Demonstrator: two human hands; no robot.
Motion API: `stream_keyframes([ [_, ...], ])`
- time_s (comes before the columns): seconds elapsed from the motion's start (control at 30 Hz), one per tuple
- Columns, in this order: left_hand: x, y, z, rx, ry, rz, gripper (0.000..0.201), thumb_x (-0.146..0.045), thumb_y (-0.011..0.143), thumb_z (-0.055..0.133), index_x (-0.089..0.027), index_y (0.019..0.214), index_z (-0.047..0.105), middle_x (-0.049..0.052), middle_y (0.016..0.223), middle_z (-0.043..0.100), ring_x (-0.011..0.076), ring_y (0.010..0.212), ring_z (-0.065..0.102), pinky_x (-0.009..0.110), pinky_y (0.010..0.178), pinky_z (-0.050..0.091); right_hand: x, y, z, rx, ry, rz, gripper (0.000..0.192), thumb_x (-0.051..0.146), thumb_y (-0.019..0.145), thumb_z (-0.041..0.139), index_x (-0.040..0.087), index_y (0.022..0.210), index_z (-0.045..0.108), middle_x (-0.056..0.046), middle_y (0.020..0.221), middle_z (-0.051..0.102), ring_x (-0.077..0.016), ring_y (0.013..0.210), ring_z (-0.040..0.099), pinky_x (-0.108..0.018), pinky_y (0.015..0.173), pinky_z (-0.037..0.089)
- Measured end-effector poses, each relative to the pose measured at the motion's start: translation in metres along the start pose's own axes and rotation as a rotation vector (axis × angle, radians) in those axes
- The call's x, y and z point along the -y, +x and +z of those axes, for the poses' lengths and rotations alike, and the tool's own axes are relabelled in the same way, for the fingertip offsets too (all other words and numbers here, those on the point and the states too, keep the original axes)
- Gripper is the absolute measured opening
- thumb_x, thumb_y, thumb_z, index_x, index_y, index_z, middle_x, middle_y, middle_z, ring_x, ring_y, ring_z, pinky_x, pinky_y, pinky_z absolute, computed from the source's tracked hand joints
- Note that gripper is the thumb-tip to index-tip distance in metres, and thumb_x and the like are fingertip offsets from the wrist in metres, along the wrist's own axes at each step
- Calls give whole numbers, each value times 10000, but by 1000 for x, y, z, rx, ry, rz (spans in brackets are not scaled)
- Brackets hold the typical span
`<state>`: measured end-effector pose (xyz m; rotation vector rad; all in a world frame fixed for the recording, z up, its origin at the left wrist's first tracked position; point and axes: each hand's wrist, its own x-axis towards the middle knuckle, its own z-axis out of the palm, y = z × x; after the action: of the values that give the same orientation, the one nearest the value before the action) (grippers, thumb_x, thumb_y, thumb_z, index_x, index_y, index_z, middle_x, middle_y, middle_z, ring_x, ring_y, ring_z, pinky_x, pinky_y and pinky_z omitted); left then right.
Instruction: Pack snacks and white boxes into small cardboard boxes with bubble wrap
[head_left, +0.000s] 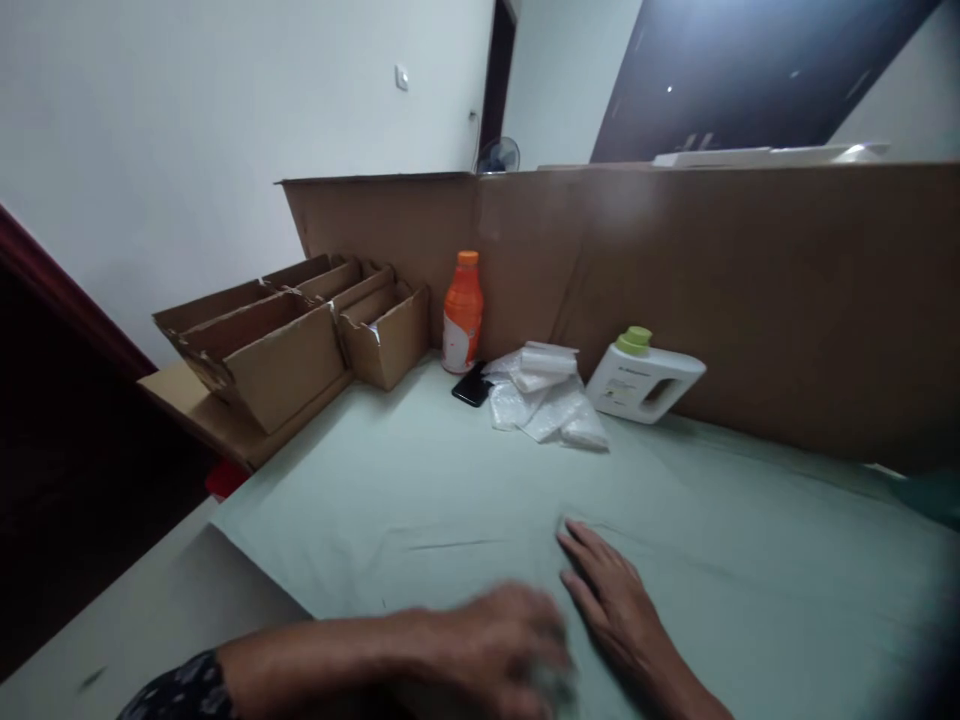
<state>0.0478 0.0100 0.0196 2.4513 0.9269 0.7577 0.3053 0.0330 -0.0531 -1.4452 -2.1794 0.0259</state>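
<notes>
My right hand [611, 600] lies on the pale green tabletop [360, 480], fingers stretched out. Under its fingertips is the edge of what looks like a thin clear plastic sheet or bag [457, 560]; its outline is faint. My left hand [506, 640] is bent across in front of me, just left of the right hand. Motion smears its fingers, and I cannot make out whether anything is in them. Further back lies a pile of clear bubble-wrap bags [544, 395], with a black phone [472, 385] beside it on the left.
An orange bottle [463, 310] stands upright behind the phone. A white jug with a green cap [637, 380] leans at the back right. Open cardboard boxes [289, 365] occupy the left edge. A tall cardboard panel [750, 300] closes off the rear.
</notes>
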Motion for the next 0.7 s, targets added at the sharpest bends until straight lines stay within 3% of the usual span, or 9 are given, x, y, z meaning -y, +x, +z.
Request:
stream_keyframes([
  [0.07, 50, 13, -65, -192, 80, -78, 289, -313, 859, 594, -250, 1100, 741, 77, 1293, 690, 266, 1214, 648, 384, 1024, 537, 24, 16, 17, -9, 8, -53, 427, 385, 982, 445, 244, 1317, 670, -107, 1402, 639, -310, 1282, 610, -518, 1005, 540],
  [0.13, 103, 37, -132, -361, 139, -214, 428, -200, 901, 471, -148, 1298, 621, 185, 1456, 543, 354, 1394, 484, 596, 1160, 365, 41, 25, 29, -35, -4, -84, 419, 365, 989, 448, 246, 1332, 656, -100, 1412, 633, -304, 1294, 603, -512, 1007, 539],
  [0.17, 126, 50, -162, -457, 179, -293, 464, -167, 892, 482, -118, 1345, 572, 214, 1509, 472, 378, 1455, 393, 648, 1196, 256, 47, 27, 33, -46, -14, -93, 416, 360, 991, 451, 244, 1336, 653, -100, 1414, 632, -304, 1294, 603, -510, 1002, 541],
  [0.23, 166, 75, -210, -649, 356, -507, 516, -177, 858, 595, -96, 1366, 542, 227, 1579, 367, 391, 1518, 258, 613, 1224, 206, 52, 29, 33, -56, -27, -93, 409, 358, 992, 461, 243, 1335, 653, -101, 1413, 633, -304, 1289, 607, -507, 992, 547],
  [0.3, 192, 96, -238, -658, 415, -581, 498, -209, 840, 664, -93, 1316, 574, 224, 1595, 343, 401, 1533, 197, 593, 1220, 217, 54, 30, 28, -37, -25, -72, 405, 364, 988, 476, 257, 1336, 654, -97, 1404, 640, -301, 1282, 612, -505, 993, 548],
  [0.43, 215, 122, -248, -590, 354, -615, 143, -152, 835, 615, -136, 957, 688, 180, 1447, 539, 402, 1441, 366, 614, 1160, 302, 59, 30, 14, 31, -12, -38, 397, 354, 981, 499, 263, 1335, 654, -98, 1396, 646, -294, 1280, 615, -513, 1008, 539],
  [0.53, 211, 116, -242, -590, 314, -585, 115, -130, 833, 554, -135, 823, 669, 191, 1408, 566, 380, 1360, 469, 594, 1135, 357, 63, 32, 11, 49, 4, -16, 387, 338, 977, 501, 252, 1319, 662, -110, 1396, 644, -295, 1288, 609, -522, 1010, 535],
  [0.6, 199, 93, -238, -578, 303, -540, 125, -158, 832, 544, -148, 765, 650, 177, 1435, 552, 344, 1358, 485, 541, 1152, 374, 64, 32, 11, 44, 30, 11, 380, 340, 970, 508, 254, 1302, 673, -115, 1388, 649, -302, 1289, 607, -533, 1013, 529],
  [0.7, 164, 29, -227, -569, 255, -348, 170, -229, 854, 537, -182, 717, 625, 120, 1479, 530, 299, 1387, 483, 484, 1174, 387, 62, 31, 12, 15, 83, 38, 373, 353, 956, 523, 250, 1274, 687, -123, 1365, 662, -315, 1273, 616, -550, 1010, 527],
])
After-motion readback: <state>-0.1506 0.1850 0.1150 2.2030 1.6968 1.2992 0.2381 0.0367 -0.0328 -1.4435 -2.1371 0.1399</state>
